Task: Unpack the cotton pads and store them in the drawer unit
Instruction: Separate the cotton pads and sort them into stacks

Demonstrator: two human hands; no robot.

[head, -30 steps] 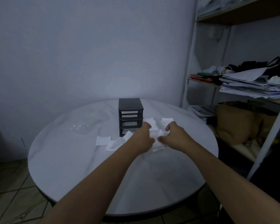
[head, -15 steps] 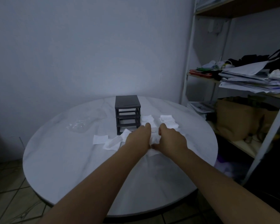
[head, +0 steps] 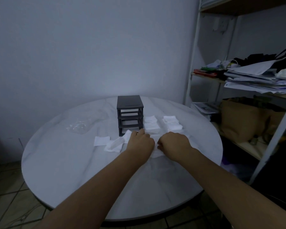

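Hands have drawn back together: left hand (head: 141, 142) and right hand (head: 173, 144), fingers curled, grip pads (head: 154, 153) at 5 o'clock of the unit (head: 130, 113), on the tabletop (head: 69, 162).

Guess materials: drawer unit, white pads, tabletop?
Drawer unit: likely moulded plastic, matt dark grey, thin uniform rails. Cotton pads: soft white fibre, matt, limp and slightly fuzzy edges. Tabletop: smooth, pale, faint marble-like veining; stone or laminate, cannot tell.
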